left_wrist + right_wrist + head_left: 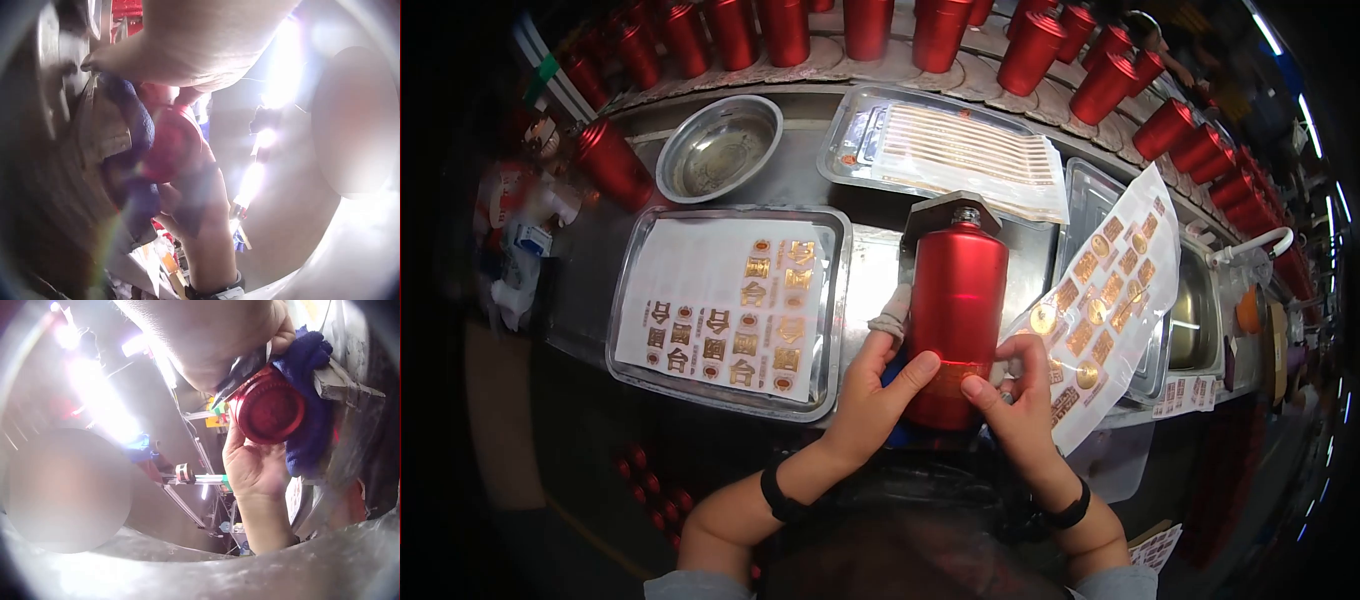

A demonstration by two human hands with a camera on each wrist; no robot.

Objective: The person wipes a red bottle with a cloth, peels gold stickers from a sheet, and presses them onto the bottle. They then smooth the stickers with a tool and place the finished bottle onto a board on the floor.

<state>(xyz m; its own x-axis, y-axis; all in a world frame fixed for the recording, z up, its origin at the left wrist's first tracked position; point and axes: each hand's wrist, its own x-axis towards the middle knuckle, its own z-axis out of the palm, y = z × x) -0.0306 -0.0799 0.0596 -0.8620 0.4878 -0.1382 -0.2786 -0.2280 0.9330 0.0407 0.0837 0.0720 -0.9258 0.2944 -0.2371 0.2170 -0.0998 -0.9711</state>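
A red metal bottle lies with its silver threaded neck away from me, an orange-gold band around its lower part. Along its left side my left hand grips it, thumb on the front and white covers on some fingers. At the lower right, my right hand holds it with the thumb tip on the band and the other fingers curled at the side. A dark flat piece shows between the right hand and the bottle's round base. Blue cloth lies beneath the bottle, over a support.
A tray at the left bears a sheet of gold decals; another tray behind carries striped strips. A metal bowl stands back left. A clear decal sheet slants at the right. Several red bottles line the far conveyor.
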